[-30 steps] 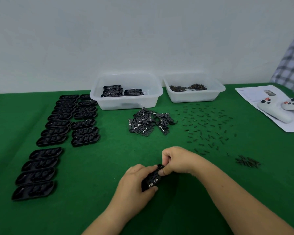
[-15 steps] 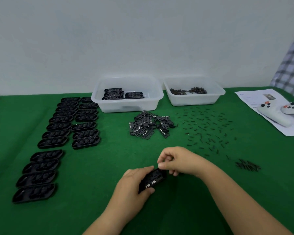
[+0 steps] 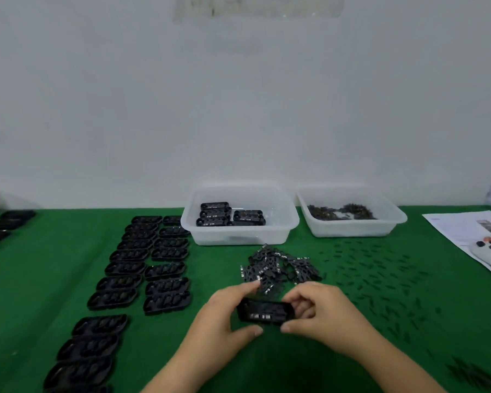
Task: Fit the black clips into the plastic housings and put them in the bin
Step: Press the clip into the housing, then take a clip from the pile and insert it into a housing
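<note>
Both hands, left hand [image 3: 221, 316] and right hand [image 3: 323, 313], held one housing [image 3: 267, 312] between curled fingers [image 3: 301, 304] low over the counter [image 3: 238, 364]. It was a dark, flat oblong; pale metal tabs showed, clip seating unclear. Risk judged: uneven squeeze could pop the clip or drop it before the bin [image 3: 240, 234] beyond the fingers, past the loose clips [image 3: 278, 268].

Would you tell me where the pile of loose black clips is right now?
In the head view, the clip pile lies on the green cloth, just in front of the left bin.
</note>
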